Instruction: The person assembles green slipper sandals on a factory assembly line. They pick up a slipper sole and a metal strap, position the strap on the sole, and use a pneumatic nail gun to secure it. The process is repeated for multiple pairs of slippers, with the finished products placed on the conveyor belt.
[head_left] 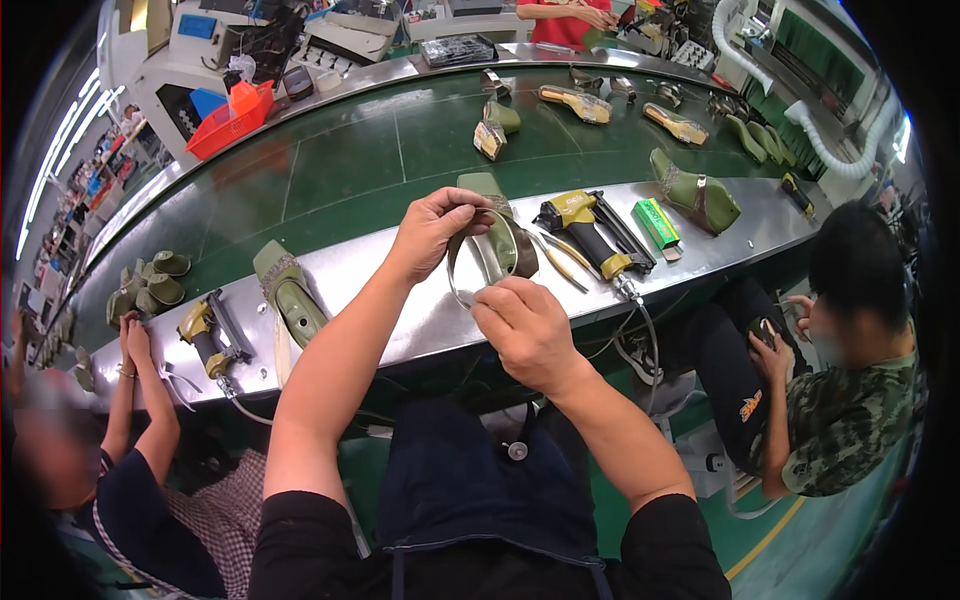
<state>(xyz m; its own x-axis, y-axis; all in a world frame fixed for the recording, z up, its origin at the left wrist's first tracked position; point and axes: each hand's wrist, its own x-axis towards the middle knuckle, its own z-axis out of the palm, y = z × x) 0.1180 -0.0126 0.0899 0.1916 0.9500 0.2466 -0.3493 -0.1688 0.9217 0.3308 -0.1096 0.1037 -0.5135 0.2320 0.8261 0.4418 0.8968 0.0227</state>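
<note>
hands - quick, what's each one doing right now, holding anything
Left hand: closed, pinching the top of the green shoe.
Right hand: closed, fingers gripping the shoe's thin strap at its lower end.

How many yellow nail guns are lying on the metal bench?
2: one yellow-and-black nail gun lies right of the hands, and another yellow-and-black gun lies far left. Others may be hidden.

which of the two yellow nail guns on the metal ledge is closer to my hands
The yellow nail gun just beyond your right hand, beside the green box; the other nail gun lies far to your left.
</note>
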